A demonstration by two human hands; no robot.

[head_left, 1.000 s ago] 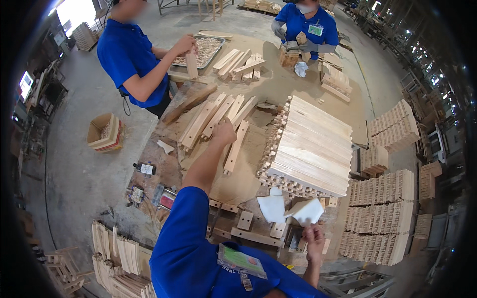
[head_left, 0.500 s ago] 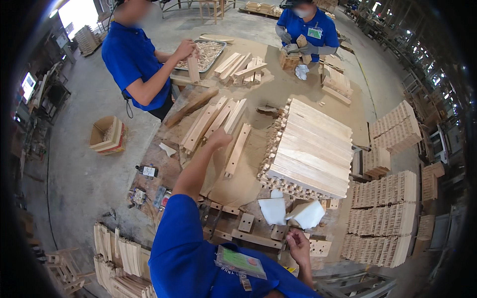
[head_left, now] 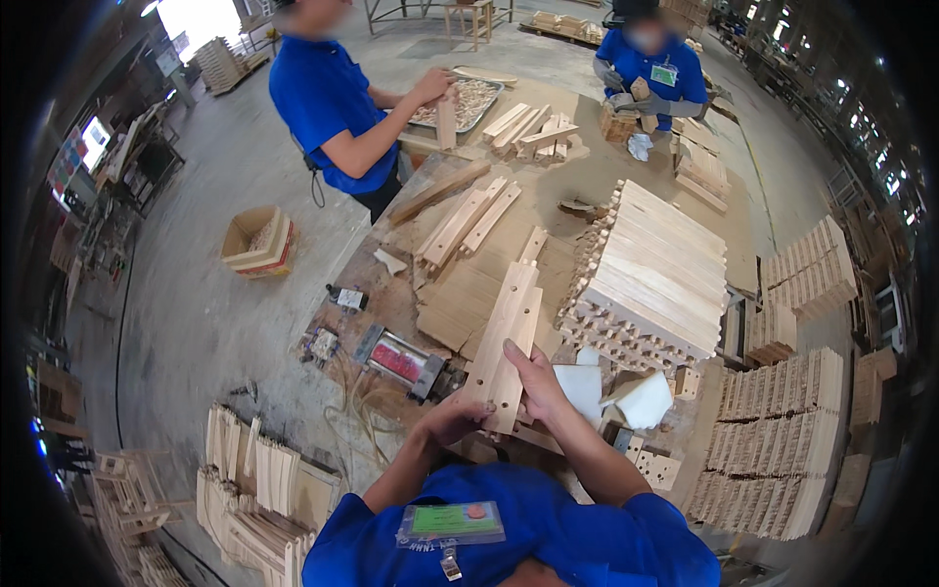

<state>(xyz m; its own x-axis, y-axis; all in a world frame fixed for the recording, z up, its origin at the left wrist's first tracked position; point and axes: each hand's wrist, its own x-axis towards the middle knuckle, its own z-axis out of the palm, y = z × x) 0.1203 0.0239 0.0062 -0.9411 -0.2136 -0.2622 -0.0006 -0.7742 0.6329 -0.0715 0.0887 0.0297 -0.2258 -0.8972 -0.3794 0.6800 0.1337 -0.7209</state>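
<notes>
A pair of pale wooden rails [head_left: 501, 338] with dark drilled holes lies side by side in my two hands, slanting away over the near edge of the table. My left hand [head_left: 453, 417] is closed around their near left end. From the right, my right hand [head_left: 540, 382] grips them with its thumb on the upper face. Just beyond their far tips is another rail [head_left: 534, 245], partly covered by them. More loose drilled rails [head_left: 468, 221] lie on the cardboard to the left. At right stands a big stack of rails [head_left: 653, 264] with pegged ends.
White foam pieces [head_left: 642, 399] and drilled blocks [head_left: 655, 468] sit near my right arm. A clamp-like device with a red cylinder [head_left: 396, 360] is left of my hands. Across the table, two co-workers in blue handle wood beside a tray of dowels [head_left: 468, 102]. Stacked boards [head_left: 768, 440] stand at right.
My left hand has come back from the loose rails toward my body. My right hand has risen from beside the foam. Both now hold two rails, and the view has shifted.
</notes>
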